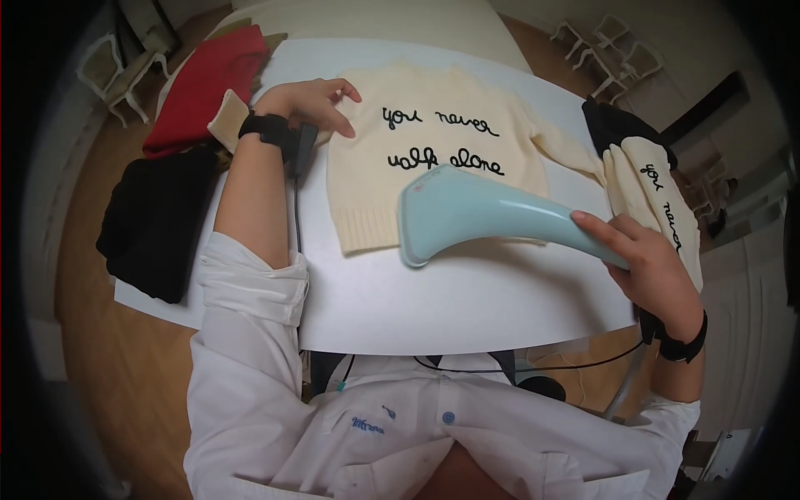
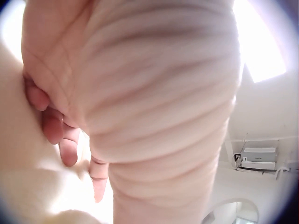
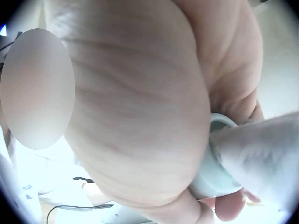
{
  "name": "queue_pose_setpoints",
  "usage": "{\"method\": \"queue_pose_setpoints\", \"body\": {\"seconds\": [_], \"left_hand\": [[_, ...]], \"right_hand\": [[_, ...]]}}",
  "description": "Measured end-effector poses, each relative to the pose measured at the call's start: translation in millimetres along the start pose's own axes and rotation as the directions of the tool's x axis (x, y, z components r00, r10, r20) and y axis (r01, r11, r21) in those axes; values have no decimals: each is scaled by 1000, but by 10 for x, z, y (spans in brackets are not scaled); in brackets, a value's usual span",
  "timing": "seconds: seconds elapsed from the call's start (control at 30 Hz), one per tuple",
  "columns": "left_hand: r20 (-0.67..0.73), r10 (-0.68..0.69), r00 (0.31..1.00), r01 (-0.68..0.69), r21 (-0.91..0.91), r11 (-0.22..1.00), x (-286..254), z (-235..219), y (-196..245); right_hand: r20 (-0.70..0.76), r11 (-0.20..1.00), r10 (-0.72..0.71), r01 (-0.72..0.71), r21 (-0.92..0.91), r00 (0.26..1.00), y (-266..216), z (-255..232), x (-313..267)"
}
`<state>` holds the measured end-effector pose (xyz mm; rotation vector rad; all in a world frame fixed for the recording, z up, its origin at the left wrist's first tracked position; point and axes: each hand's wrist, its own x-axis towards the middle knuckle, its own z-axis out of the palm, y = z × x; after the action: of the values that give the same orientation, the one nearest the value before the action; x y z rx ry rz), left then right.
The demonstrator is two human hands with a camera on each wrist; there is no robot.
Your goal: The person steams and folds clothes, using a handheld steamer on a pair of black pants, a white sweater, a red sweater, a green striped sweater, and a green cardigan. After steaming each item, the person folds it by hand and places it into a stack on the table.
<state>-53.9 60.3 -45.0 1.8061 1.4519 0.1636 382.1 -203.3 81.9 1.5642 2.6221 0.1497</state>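
Observation:
A cream sweater [image 1: 467, 100] with black lettering lies spread on the white table [image 1: 400, 308]. My left hand [image 1: 312, 104] rests on its left side near the shoulder, fingers spread and loosely bent; in the left wrist view the fingers [image 2: 70, 149] hang down against pale cloth. My right hand [image 1: 654, 267] grips the handle of a light blue handheld steamer [image 1: 492, 212], whose wide head is over the sweater's lower middle, below the lettering. In the right wrist view the fingers wrap round the handle [image 3: 217, 177]. Whether the head touches the knit I cannot tell.
Red [image 1: 212, 87] and black [image 1: 158, 221] folded garments lie at the left edge. A folded cream garment with lettering [image 1: 658, 196] and a black one [image 1: 625, 129] lie at the right. A cable [image 1: 533, 369] runs below the table's front edge. White chairs [image 1: 125, 75] stand beyond.

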Motion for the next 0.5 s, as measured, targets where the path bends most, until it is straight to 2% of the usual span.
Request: {"method": "queue_pose_setpoints", "body": {"seconds": [0.03,0.1,0.13,0.23,0.3,0.37,0.4,0.43,0.47,0.5], "left_hand": [[7,5,1000,-5,0,1000,-3,13,-3],[-81,13,997,-15,-22,1000,-11,54,-8],[-73,15,997,-17,-17,1000,9,46,-26],[-76,9,997,-7,19,1000,-4,44,2],[-83,-1,997,3,29,1000,-49,56,41],[-88,-7,996,10,37,999,-20,40,57],[-54,-10,999,13,49,999,5,22,38],[-19,-14,1000,16,61,998,35,7,18],[-19,-10,1000,11,66,998,35,14,21],[-64,2,998,3,67,998,24,37,12]], "right_hand": [[4,1000,8,-8,-1,1000,50,-14,-73],[15,991,131,-131,11,991,170,-53,-228],[41,977,205,-207,56,978,236,-63,-313],[-30,966,255,-253,60,966,392,-33,-484],[-24,961,262,-259,91,965,401,-58,-474],[-15,974,142,-137,181,990,369,-88,-391],[-19,973,148,-142,181,989,335,-77,-331],[-19,977,84,-79,196,996,283,-40,-248],[-20,977,20,-15,211,1000,224,-1,-164],[-23,977,25,-19,212,999,157,37,-79]]}}
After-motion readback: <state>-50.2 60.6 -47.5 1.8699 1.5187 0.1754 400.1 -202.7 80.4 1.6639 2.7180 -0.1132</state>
